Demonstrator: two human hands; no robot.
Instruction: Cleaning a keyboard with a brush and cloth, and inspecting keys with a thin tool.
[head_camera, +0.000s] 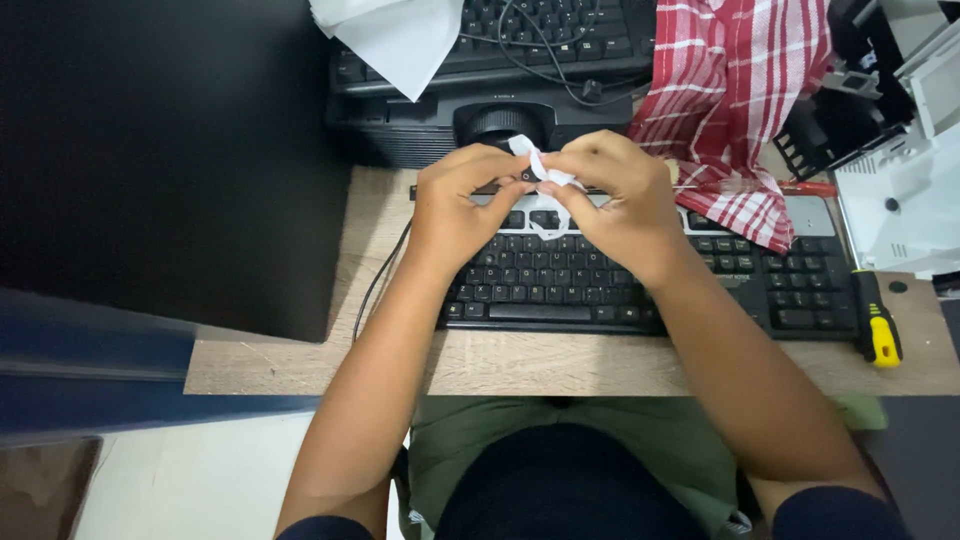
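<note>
A small white tissue (545, 183) is held above the far rows of the near black keyboard (640, 280), between both hands. The left hand (462, 205) is closed on its left part with the fingertips, and the right hand (618, 200) is pinched on its right part; one end of the tissue stands up between the thumbs and a loop hangs down under them. The tissue seems very light, soft and thin, so it is judged easy to tear if it is pulled hard; it is best taken by the twisted, thicker part and not by the loose edge.

Two keyboards are counted: the near one on the wooden desk (560, 365), and a second keyboard (540, 35) farther away, lying on a black projector (470, 125). One large white paper sheet (395, 35) lies over the far keyboard's left part. One red checked cloth (730, 100) is spread at the far right and covers a corner of the near keyboard. One screwdriver with a yellow and black handle (876, 320) lies at the right, just beside the near keyboard. A dark monitor back (160, 160) stands at the left.
</note>
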